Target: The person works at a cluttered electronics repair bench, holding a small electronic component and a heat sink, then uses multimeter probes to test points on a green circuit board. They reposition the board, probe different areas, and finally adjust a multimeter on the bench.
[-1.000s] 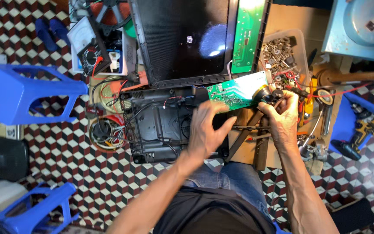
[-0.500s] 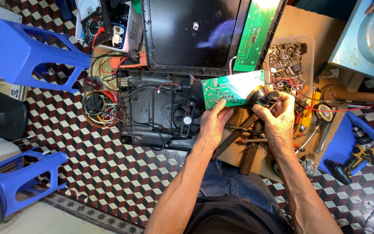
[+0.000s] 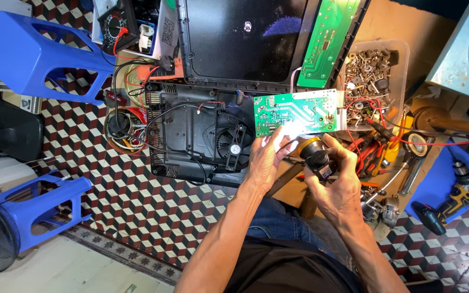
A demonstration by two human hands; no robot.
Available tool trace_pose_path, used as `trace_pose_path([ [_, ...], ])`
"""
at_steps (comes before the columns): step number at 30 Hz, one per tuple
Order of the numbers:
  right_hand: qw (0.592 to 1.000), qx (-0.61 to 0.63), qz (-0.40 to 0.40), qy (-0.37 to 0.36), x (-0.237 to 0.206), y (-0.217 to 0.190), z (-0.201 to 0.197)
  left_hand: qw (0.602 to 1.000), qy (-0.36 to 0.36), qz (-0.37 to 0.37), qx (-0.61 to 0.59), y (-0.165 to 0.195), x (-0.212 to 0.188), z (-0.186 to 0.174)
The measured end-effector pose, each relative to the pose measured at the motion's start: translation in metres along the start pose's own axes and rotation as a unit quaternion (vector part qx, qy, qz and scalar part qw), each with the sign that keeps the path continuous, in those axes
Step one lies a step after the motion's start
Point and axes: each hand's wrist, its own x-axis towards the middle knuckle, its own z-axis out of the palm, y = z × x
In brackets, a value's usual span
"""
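Inspection underway, I judge — my left hand (image 3: 267, 160) pinches the green circuit board (image 3: 295, 112) over the opened black casing (image 3: 191, 135); my right hand (image 3: 335, 176) clasps a lit torch (image 3: 313, 154). Reassembly remains.
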Motion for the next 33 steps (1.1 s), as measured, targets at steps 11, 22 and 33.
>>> trace_pose_path([
  [11, 0.993, -0.020, -0.118, 0.024, 0.008, -0.006, 0.000, 0.999, -0.046, -0.001, -0.003, 0.012, -0.007, 0.009],
  [22, 0.998, 0.023, -0.051, -0.002, 0.011, -0.005, 0.004, 0.999, -0.029, -0.004, -0.017, 0.011, -0.006, 0.019],
  [33, 0.999, 0.000, -0.031, -0.009, 0.019, -0.018, 0.009, 1.000, -0.020, 0.018, 0.009, 0.010, -0.009, 0.021],
])
